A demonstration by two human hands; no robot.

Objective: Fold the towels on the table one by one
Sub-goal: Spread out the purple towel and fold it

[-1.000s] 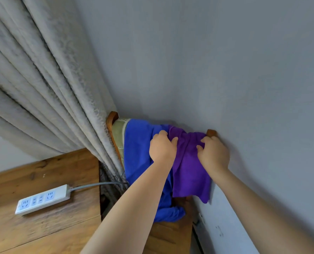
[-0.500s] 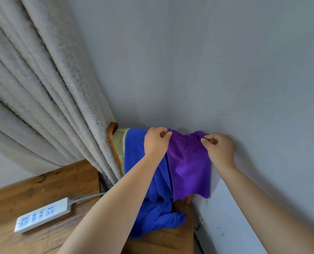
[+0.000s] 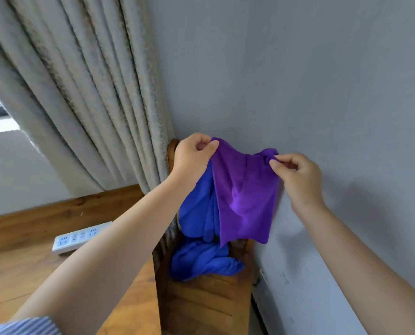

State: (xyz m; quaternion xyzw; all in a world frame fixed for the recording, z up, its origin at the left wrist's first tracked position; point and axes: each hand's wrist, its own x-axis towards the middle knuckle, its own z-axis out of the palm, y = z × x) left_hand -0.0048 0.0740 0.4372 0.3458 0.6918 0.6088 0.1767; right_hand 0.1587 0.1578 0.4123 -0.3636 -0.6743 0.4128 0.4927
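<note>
A purple towel [image 3: 244, 201] hangs in the air in front of a wooden chair [image 3: 201, 303]. My left hand [image 3: 193, 157] pinches its upper left corner and my right hand [image 3: 298, 175] pinches its upper right corner, so the cloth sags between them. Behind it a blue towel [image 3: 198, 213] is draped down the chair's back, and its lower part lies bunched on the seat. The chair's top rail is mostly hidden by my hands and the towels.
A wooden table [image 3: 32, 269] lies at the left with a white power strip [image 3: 79, 239] on it. A grey curtain [image 3: 80, 93] hangs behind the table and touches the chair. A grey wall [image 3: 322, 93] runs close along the right.
Both hands have lifted the purple towel up off the chair's back and spread its top edge apart. The blue towel stayed on the chair.
</note>
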